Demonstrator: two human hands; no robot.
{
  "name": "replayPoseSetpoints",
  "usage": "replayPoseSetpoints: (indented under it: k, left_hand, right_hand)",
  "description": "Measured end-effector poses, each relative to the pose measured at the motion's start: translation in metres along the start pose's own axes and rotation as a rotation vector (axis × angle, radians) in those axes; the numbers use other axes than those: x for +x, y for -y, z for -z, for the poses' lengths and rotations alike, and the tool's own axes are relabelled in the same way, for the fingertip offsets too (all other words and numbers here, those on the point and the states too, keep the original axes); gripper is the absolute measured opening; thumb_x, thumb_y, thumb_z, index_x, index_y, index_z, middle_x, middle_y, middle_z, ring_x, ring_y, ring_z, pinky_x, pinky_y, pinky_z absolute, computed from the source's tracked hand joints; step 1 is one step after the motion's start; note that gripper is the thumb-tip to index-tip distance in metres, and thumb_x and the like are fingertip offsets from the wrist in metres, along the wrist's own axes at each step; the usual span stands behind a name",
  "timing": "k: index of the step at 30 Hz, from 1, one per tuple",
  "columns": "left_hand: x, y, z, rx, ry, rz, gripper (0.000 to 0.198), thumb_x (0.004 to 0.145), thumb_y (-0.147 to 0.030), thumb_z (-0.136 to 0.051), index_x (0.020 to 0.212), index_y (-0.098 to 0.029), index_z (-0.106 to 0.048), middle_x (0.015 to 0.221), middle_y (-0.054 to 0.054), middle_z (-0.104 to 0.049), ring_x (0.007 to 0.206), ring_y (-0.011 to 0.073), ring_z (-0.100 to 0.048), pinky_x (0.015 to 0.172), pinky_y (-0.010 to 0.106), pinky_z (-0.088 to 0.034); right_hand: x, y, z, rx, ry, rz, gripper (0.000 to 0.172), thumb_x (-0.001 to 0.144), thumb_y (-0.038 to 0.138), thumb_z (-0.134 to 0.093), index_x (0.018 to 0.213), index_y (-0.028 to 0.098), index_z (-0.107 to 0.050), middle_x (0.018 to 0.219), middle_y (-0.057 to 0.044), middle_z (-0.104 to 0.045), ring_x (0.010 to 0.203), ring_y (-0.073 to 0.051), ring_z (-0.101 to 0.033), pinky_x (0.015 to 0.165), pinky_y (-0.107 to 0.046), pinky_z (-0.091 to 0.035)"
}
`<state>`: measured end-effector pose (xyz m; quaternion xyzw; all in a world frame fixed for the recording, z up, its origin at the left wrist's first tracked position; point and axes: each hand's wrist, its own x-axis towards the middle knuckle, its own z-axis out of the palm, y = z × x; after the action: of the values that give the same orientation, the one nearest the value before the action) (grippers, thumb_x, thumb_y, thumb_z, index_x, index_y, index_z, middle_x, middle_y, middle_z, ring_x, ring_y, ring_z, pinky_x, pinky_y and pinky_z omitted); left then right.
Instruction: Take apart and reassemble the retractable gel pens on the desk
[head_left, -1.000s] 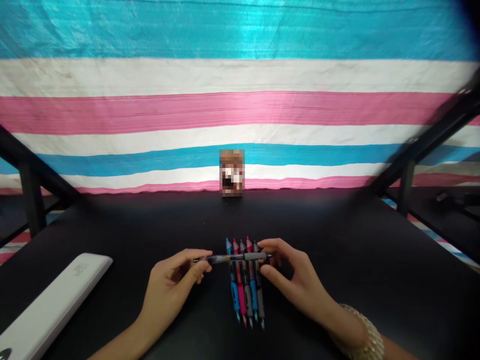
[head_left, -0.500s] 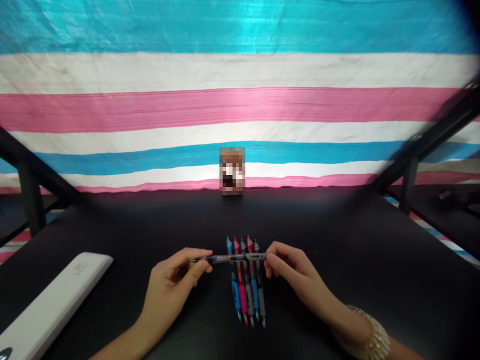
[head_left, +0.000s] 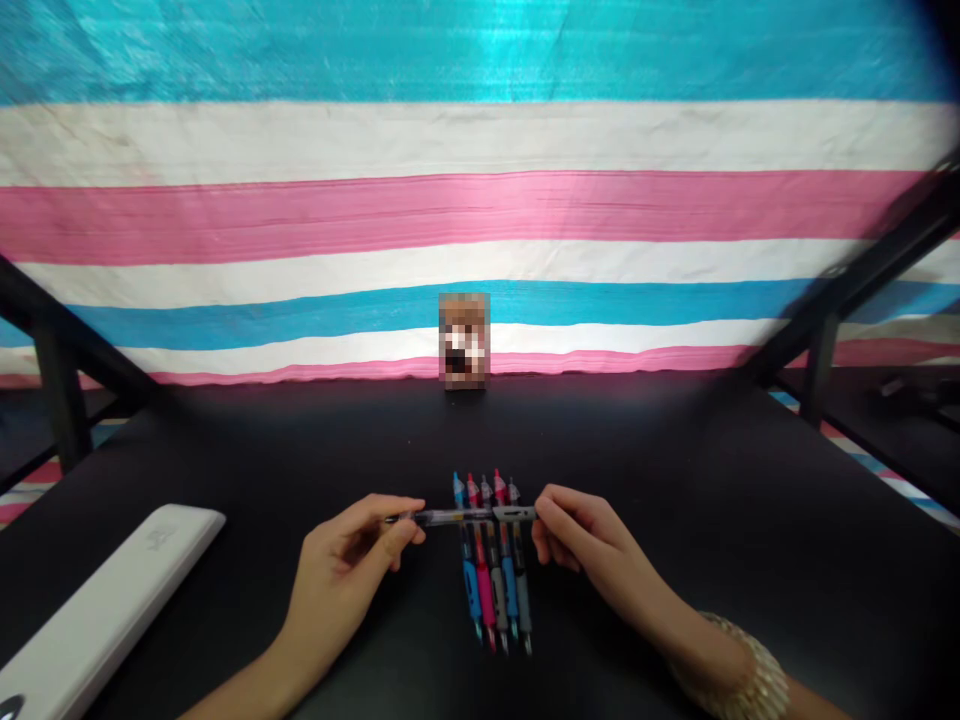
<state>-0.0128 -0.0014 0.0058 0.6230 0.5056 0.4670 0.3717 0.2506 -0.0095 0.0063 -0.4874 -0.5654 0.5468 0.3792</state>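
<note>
While the left hand (head_left: 337, 560) closes its grip thumb-to-finger on one end, a clear-and-gray pen (head_left: 480, 515) spans crosswise above five pens (head_left: 498, 590) on the black desk (head_left: 300, 430), its other end pinched in the right hand (head_left: 581, 530). Work on the tip appears in hand, the next move likely calling for a right-hand twist.

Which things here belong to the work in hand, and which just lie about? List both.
In the work, likely:
pen in left hand and right hand
five pens beneath it

Lying about, apparently:
white power bank
blurred upright item
</note>
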Motion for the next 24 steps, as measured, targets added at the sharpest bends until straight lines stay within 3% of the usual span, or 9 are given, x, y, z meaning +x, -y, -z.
replayPoseSetpoints:
  k: [5, 8, 11, 17, 20, 24]
  left_hand:
    - [0.000, -0.001, 0.000, -0.002, -0.010, 0.010, 0.013, 0.083, -0.026, -0.070, 0.090, -0.021, -0.080, 0.064, 0.002, -0.075, 0.048, 0.0130, -0.060, 0.049, 0.021, -0.051]
    - [0.000, 0.000, 0.000, -0.017, -0.014, 0.010, 0.012, 0.083, -0.025, -0.070, 0.089, -0.021, -0.080, 0.064, 0.001, -0.075, 0.047, 0.0121, -0.060, 0.049, 0.020, -0.051]
    - [0.000, 0.000, 0.000, -0.031, -0.021, 0.016, 0.012, 0.084, -0.025, -0.070, 0.090, -0.022, -0.080, 0.065, 0.001, -0.075, 0.049, 0.0116, -0.060, 0.050, 0.019, -0.051]
    - [-0.001, 0.004, 0.000, -0.049, 0.003, 0.050, 0.012, 0.086, -0.027, -0.070, 0.093, -0.022, -0.079, 0.067, 0.001, -0.074, 0.052, 0.0116, -0.060, 0.053, 0.020, -0.051]
    - [-0.002, 0.010, 0.001, -0.082, -0.003, 0.069, 0.013, 0.088, -0.028, -0.069, 0.096, -0.022, -0.078, 0.070, 0.000, -0.073, 0.054, 0.0117, -0.060, 0.056, 0.021, -0.051]
    - [-0.003, 0.017, 0.003, -0.159, -0.016, 0.120, 0.014, 0.091, -0.030, -0.069, 0.099, -0.023, -0.076, 0.072, 0.000, -0.072, 0.058, 0.0119, -0.058, 0.060, 0.022, -0.049]
  right_hand:
    - [0.001, -0.002, -0.001, 0.125, -0.002, -0.034, 0.038, 0.091, 0.055, -0.062, 0.082, 0.018, -0.060, 0.066, 0.001, -0.059, 0.052, -0.010, -0.041, 0.047, -0.023, -0.029]
    - [0.001, -0.002, -0.001, 0.126, 0.013, -0.070, 0.045, 0.093, 0.058, -0.058, 0.073, 0.017, -0.057, 0.063, 0.000, -0.059, 0.049, -0.008, -0.041, 0.045, -0.022, -0.029]
    - [0.001, -0.003, -0.001, 0.169, -0.001, -0.070, 0.038, 0.087, 0.053, -0.069, 0.081, 0.016, -0.061, 0.066, 0.002, -0.060, 0.049, -0.007, -0.043, 0.045, -0.020, -0.032]
    - [0.003, -0.006, -0.002, 0.242, -0.007, -0.081, 0.036, 0.086, 0.052, -0.070, 0.084, 0.016, -0.062, 0.068, -0.002, -0.066, 0.053, -0.012, -0.058, 0.042, -0.019, -0.042]
    - [0.002, -0.005, -0.001, 0.311, -0.053, -0.054, 0.030, 0.083, 0.044, -0.075, 0.085, 0.017, -0.062, 0.069, -0.002, -0.068, 0.056, -0.014, -0.061, 0.044, -0.020, -0.044]
    - [0.002, -0.002, 0.003, 0.371, -0.209, -0.029, 0.022, 0.076, 0.033, -0.076, 0.077, 0.017, -0.061, 0.059, 0.002, -0.060, 0.047, -0.009, -0.049, 0.042, -0.019, -0.035]
